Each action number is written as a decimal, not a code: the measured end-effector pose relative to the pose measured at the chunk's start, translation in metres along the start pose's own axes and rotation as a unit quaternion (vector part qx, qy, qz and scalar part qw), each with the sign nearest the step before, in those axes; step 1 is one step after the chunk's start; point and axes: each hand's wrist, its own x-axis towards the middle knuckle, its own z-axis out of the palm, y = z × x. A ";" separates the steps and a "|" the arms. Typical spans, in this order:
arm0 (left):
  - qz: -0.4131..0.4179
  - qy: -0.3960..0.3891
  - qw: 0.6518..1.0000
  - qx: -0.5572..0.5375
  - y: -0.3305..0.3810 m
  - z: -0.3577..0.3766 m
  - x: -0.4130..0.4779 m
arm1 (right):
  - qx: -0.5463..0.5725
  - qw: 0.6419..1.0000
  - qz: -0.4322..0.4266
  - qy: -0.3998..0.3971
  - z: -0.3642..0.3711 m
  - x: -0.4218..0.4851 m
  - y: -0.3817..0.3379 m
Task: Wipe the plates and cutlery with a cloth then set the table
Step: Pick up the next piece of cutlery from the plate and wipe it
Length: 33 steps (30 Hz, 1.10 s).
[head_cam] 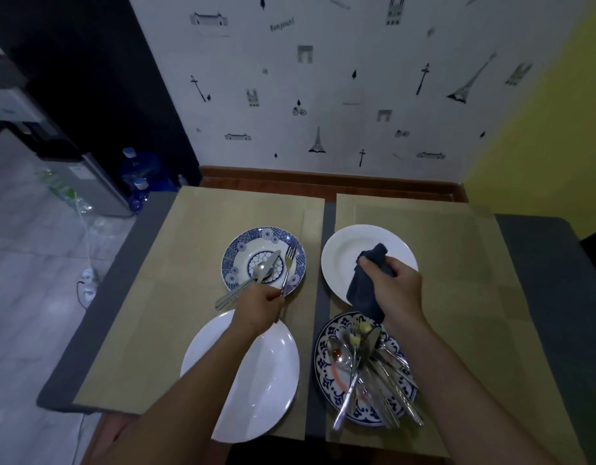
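Observation:
My left hand grips the handle of a fork whose tines rest on the far blue-patterned plate. A spoon and a knife also lie across that plate. My right hand is closed on a dark blue cloth, held over the far white plate. A near white plate lies under my left forearm. The near blue-patterned plate carries a pile of several pieces of cutlery with food bits on them.
Tan placemats cover a grey table pushed against a wall with drawings. On the floor to the left stand blue water bottles, a dispenser and a white cable.

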 end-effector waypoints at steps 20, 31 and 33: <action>0.004 -0.035 0.969 0.246 -0.028 -0.005 0.028 | -0.013 0.999 0.017 -0.036 0.026 0.012 0.003; 0.054 0.030 0.947 0.316 0.005 0.007 0.007 | 0.009 0.999 0.009 -0.030 -0.014 0.001 0.003; 0.073 0.004 0.956 0.284 0.012 0.017 0.004 | 0.008 1.000 0.004 -0.027 -0.024 -0.003 0.005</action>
